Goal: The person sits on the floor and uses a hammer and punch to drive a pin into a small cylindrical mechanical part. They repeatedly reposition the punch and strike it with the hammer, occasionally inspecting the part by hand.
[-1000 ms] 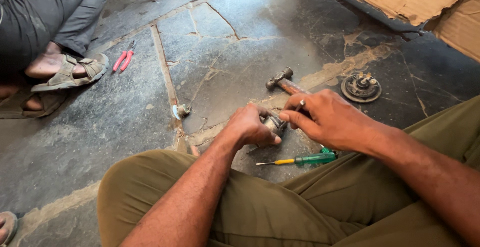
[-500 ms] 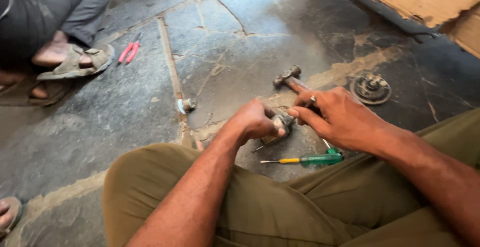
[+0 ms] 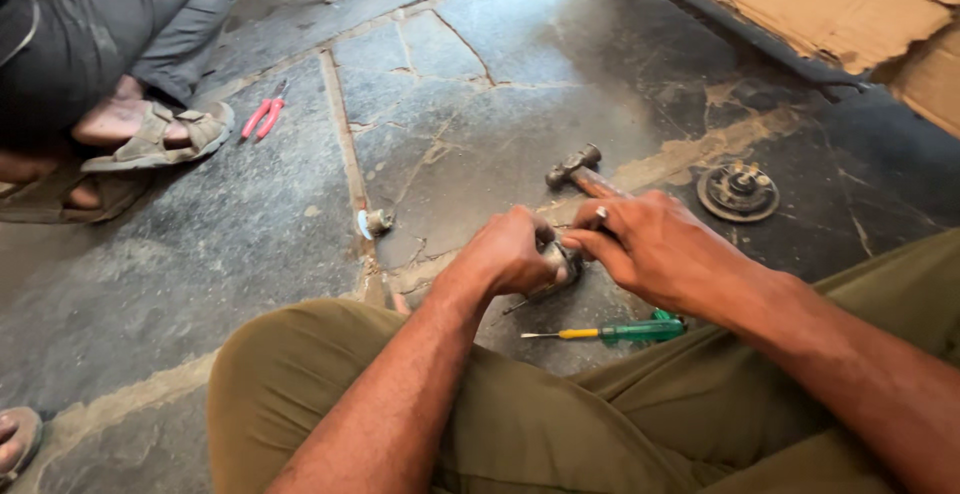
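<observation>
My left hand [image 3: 510, 252] and right hand [image 3: 655, 249] have stayed closed on the small round grey metal part [image 3: 562, 262] just above the stone floor [image 3: 250, 254] — grip unchanged, work continuing.

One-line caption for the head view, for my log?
Both hands, left and right, grip a small metal part above a stone floor.

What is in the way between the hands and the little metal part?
Nothing visible. The left hand and the right hand both hold the small metal part between them already; the screwdriver lies nearer the legs.
</observation>
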